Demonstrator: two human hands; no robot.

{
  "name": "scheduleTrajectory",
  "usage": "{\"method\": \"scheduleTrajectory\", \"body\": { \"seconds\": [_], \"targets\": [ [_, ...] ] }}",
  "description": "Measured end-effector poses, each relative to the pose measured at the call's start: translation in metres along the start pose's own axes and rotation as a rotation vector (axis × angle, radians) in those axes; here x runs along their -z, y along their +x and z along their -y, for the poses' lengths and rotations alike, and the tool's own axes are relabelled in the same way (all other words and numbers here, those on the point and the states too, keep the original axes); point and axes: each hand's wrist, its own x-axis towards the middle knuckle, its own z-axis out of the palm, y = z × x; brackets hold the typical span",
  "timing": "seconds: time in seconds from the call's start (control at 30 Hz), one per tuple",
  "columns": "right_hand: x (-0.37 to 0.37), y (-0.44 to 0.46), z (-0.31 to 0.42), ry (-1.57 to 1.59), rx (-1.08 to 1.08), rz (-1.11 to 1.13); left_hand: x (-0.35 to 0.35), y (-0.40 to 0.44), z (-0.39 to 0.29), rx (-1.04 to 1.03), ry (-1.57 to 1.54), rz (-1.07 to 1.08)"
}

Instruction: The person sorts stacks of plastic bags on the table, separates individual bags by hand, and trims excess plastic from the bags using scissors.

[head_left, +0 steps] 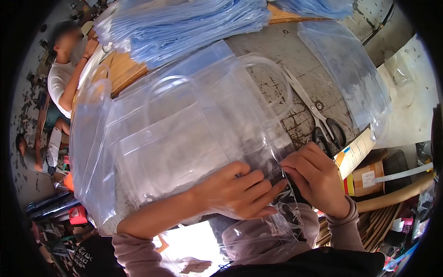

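Pinching clear plastic (pixel 221 134): right grip (pixel 315 177) | left grip (pixel 241 191): unclear | scissors (pixel 317 110) alongside | blue stack (pixel 198 30) beyond

I saw the bag (pixel 170 143) lying on the table (pixel 284 48), before the plastic stack (pixel 194 27), with scissors (pixel 318 106) on its right and a plastic piece (pixel 344 74) farther right

— Saw much of the room?
— Saw a scratched grey tabletop (pixel 277 44); spotted a wooden board (pixel 122 76) at its far left;
— Noticed anything farther out?
— Noticed a pale, flecked panel (pixel 417 92) at right; glimpsed a mottled grey surface (pixel 22 115), floor or wall unclear; caught white glare (pixel 198 242) low down.
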Motion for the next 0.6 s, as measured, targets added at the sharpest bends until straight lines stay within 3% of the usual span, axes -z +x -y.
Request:
{"method": "scheduleTrajectory", "body": {
  "seconds": [0.37,0.43,0.47,0.53,0.6],
  "targets": [
    [0.006,0.030,-0.021,-0.288,0.391,0.096,0.000,0.005,0.006,0.022,-0.161,0.060],
    [0.007,0.047,-0.037,-0.570,0.396,-0.207,0.000,0.005,0.003,-0.015,-0.155,0.070],
    [0.020,0.059,-0.044,-0.635,0.297,-0.293,-0.001,0.004,-0.006,-0.060,-0.201,0.095],
    [0.044,0.069,-0.045,-0.520,0.217,-0.382,-0.001,0.005,-0.009,-0.116,-0.238,0.124],
    [0.050,0.065,-0.034,-0.454,0.149,-0.449,0.000,0.006,-0.005,-0.037,-0.306,0.109]
  ]
}}
